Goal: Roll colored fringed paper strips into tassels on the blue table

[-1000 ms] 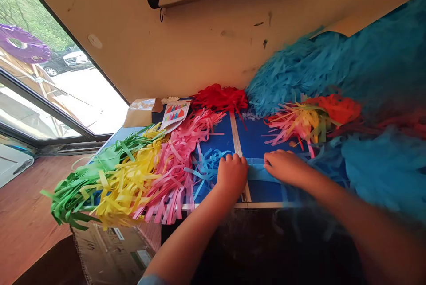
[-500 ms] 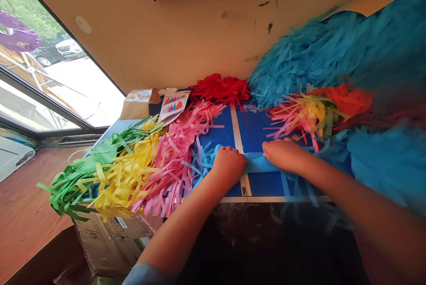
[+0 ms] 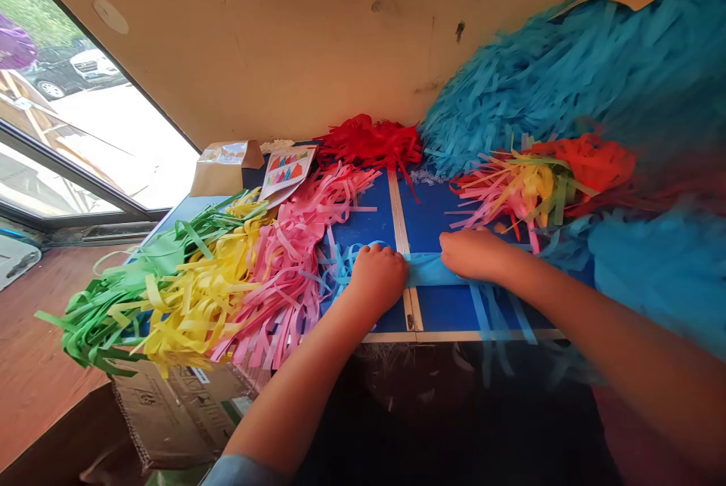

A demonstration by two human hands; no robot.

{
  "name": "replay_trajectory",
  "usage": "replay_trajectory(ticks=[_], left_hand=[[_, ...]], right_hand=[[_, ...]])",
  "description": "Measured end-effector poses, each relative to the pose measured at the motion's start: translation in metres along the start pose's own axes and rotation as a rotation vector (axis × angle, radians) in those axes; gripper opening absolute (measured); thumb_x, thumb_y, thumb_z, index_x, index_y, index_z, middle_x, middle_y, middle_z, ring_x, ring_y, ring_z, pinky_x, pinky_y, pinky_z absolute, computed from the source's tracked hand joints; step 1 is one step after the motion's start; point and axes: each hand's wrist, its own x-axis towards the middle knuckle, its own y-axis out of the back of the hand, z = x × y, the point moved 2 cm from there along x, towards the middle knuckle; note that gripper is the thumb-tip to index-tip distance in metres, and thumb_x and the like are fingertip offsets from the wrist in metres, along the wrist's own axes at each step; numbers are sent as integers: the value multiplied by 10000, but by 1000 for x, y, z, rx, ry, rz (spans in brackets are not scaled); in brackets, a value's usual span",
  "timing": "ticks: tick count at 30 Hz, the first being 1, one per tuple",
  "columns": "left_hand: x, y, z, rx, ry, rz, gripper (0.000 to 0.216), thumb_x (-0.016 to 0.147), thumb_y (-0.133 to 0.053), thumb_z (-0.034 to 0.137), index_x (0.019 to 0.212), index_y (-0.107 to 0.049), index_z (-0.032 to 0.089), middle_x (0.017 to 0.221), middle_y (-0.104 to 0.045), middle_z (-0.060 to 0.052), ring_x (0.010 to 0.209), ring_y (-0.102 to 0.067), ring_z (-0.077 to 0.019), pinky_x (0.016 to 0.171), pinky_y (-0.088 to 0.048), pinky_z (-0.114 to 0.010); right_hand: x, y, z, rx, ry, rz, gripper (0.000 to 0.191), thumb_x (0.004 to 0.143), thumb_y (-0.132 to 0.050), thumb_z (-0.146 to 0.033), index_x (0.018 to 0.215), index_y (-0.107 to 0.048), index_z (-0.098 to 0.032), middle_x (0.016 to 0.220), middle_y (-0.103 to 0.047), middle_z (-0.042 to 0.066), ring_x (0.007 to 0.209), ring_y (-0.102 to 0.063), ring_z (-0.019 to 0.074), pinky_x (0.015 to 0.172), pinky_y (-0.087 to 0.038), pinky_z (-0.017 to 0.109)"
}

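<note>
A blue tissue paper tassel (image 3: 426,270) stretches between my two hands, low over the blue tabletop (image 3: 363,225). My left hand (image 3: 379,274) is closed around its left part, and cut strips fan out beyond the fist. On the other side my right hand (image 3: 473,253) grips the band, with more blue strips hanging over the table's front edge. Left of my hands lie pink tassels (image 3: 289,259), yellow tassels (image 3: 198,289) and green tassels (image 3: 130,282). Red tassels (image 3: 368,142) are heaped behind them.
A big blue fringe pile (image 3: 538,85) leans against the wall at right. Mixed coloured strips (image 3: 527,184) and more blue paper (image 3: 652,267) lie at the right. A printed card (image 3: 288,168) and a brown paper box (image 3: 224,168) stand at the back left. A cardboard box (image 3: 175,410) sits below.
Both hands have shifted slightly left in view, still gripping the blue tassel. The span of blue paper between them looks a little wider and smoother. The camera view has shifted a little.
</note>
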Motion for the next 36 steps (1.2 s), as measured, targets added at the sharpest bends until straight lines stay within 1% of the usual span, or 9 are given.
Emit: replay_trajectory(ticks=[3, 7, 11, 19, 21, 24, 27, 30, 36], left_hand=[[-1, 10, -5, -31, -19, -84, 352, 907, -329, 267, 870, -651, 129, 887, -651, -123, 854, -602, -254, 699, -441, -355], [0, 24, -11, -52, -22, -202, 362, 873, -405, 386, 902, -667, 137, 912, -662, -120, 866, -610, -258, 733, -447, -348], [3, 29, -12, -43, -18, -227, 359, 879, -392, 366, 900, -678, 150, 894, -675, -115, 855, -619, -263, 723, -447, -350], [8, 13, -10, 51, 115, -141, 297, 874, -419, 264, 869, -687, 135, 928, -666, -145, 897, -594, -260, 713, -403, -330], [8, 13, -10, 67, 145, -123, 275, 865, -425, 235, 883, -679, 132, 936, -661, -145, 899, -585, -260, 713, -393, -334], [8, 18, -12, 99, 227, -78, 248, 847, -445, 211, 934, -653, 108, 943, -649, -157, 903, -571, -273, 705, -389, -345], [8, 21, -11, 104, 211, -56, 214, 819, -456, 143, 927, -634, 98, 933, -644, -144, 908, -568, -272, 702, -392, -341], [9, 18, -11, 76, 154, -38, 202, 816, -444, 104, 919, -618, 99, 914, -641, -140, 913, -576, -272, 706, -405, -344], [5, 10, -18, 30, 141, -37, 207, 877, -429, 231, 945, -592, 122, 912, -643, -121, 880, -609, -248, 706, -444, -339]], right_hand=[[1, 2, 1, 17, 7, -21, 313, 803, -324, -169, 965, -588, -130, 914, -629, 146, 843, -579, 249, 647, -354, 326], [2, 3, 3, 30, -3, -36, 296, 801, -341, -196, 938, -596, -138, 914, -628, 136, 813, -577, 236, 606, -350, 304], [4, 2, 2, 48, -17, -46, 290, 787, -367, -221, 941, -599, -144, 921, -628, 129, 792, -580, 230, 582, -356, 295], [9, -5, -3, 76, -91, -12, 350, 754, -412, -262, 1033, -572, -122, 970, -614, 173, 846, -583, 290, 589, -381, 331], [7, -5, -5, 49, -125, 53, 363, 750, -417, -230, 1066, -548, -109, 971, -614, 183, 894, -566, 305, 665, -382, 373], [0, -2, -12, -64, -170, 232, 351, 744, -450, -200, 1065, -532, -85, 957, -618, 194, 957, -524, 333, 776, -330, 446], [-4, 0, -19, -121, -168, 336, 301, 745, -477, -177, 1021, -551, -82, 964, -616, 197, 957, -512, 332, 794, -296, 454], [-3, 0, -20, -94, -146, 319, 295, 745, -484, -151, 1022, -559, -81, 970, -612, 198, 975, -503, 332, 801, -277, 455], [1, -5, -13, -62, -54, 279, 261, 754, -456, -144, 980, -580, -100, 945, -620, 169, 956, -511, 312, 789, -297, 440]])
